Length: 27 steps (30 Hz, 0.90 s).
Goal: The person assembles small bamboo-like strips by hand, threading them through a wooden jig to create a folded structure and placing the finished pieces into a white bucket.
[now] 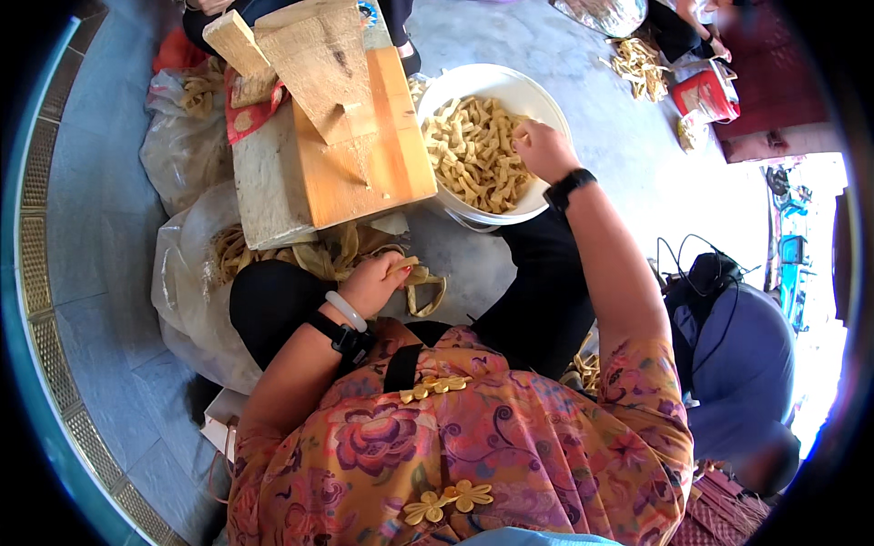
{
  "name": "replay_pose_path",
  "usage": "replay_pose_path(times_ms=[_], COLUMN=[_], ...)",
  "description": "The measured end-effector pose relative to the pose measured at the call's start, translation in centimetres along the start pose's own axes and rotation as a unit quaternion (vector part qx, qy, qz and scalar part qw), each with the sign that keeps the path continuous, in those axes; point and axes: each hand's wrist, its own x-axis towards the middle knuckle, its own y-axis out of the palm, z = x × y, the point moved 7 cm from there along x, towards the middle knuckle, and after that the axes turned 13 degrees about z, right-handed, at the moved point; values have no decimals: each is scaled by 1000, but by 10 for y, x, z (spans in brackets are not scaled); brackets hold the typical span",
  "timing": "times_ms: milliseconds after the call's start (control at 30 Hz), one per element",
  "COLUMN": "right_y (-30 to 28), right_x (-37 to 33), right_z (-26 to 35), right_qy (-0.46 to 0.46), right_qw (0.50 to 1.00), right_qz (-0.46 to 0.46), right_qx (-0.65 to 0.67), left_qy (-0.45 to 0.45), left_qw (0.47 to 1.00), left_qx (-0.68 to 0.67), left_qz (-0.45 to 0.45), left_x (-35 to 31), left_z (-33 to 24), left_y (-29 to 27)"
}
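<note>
Close to my lap, my left hand (375, 280) is closed around a pale tan strip (401, 265). A looped end of strip (426, 293) hangs beside its fingers. My right hand (544, 150) hovers over the right side of a white bucket (546, 96), its fingers curled together. Whatever lies in those fingers, if anything, is hidden. Many short pale tan pieces (473, 146) fill much of the bucket. To its left, an orange-brown wooden board (401, 136) lies on a rough slab, with a wedge-shaped wooden block (314, 64) and a small peg on top.
Clear plastic bags (187, 282) of long strips stand left of the slab. More strips (637, 68) lie on the floor at the far right, by a red container (706, 96). A person in blue-grey clothing (742, 364) is at the right; others sit at the far side.
</note>
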Motion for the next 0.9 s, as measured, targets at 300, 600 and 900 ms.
replay_pose_path(times_ms=[300, 600, 900], right_y=[139, 100, 55], right_x=[89, 76, -104], right_z=[-34, -12, 84], right_qy=[77, 56, -76], right_qw=[973, 904, 841], right_qz=[190, 196, 257], right_qx=[102, 377, 471], left_qy=[16, 24, 194], left_qw=[999, 997, 974], left_qx=[48, 71, 52], left_qz=[-11, 11, -105], left_x=[11, 15, -5], left_z=[4, -4, -77], left_y=[-9, -4, 0])
